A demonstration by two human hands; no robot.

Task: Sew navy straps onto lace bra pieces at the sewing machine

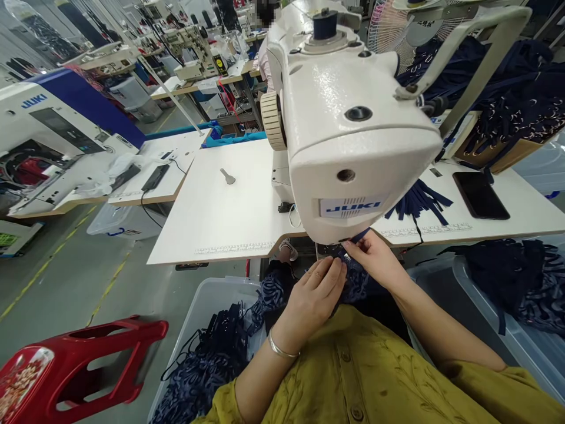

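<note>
Right at the grip, the right hand (pixel 375 256) had a narrow navy strip (pixel 361 235) pinched between thumb and forefinger, its visible end poking up from the fingertips, just under the front of the sewing machine (pixel 362 135)! Down and to the inside, the left hand (pixel 315 290) lay across dark patterned fabric (pixel 355 281), fingers together and bent; its thumb was hidden, so whether it clasped the cloth or merely pressed it could not be told. The fabric sat between the two hands, directly below the strip, touching the left fingertips and sinking toward the lap. A silver bangle (pixel 280 347) circled the left wrist.

Out a little, and the machine head loomed over both hands, hiding the needle area from view. To its right, a fringe of navy strips (pixel 421 201) spread over the white tabletop (pixel 238 206), with a black phone (pixel 481 195) lying just beyond it. Across on the left, a small metal piece (pixel 228 176) rested alone, well apart from the hands.

Below the table edge, a clear bin (pixel 223 285) on the left was heaped with more patterned cloth, and another plastic bin (pixel 479 294) flanked the right arm, dark fabric piled inside. Farthest out, a red stool (pixel 106 341) stood on the floor at the lower left!
</note>
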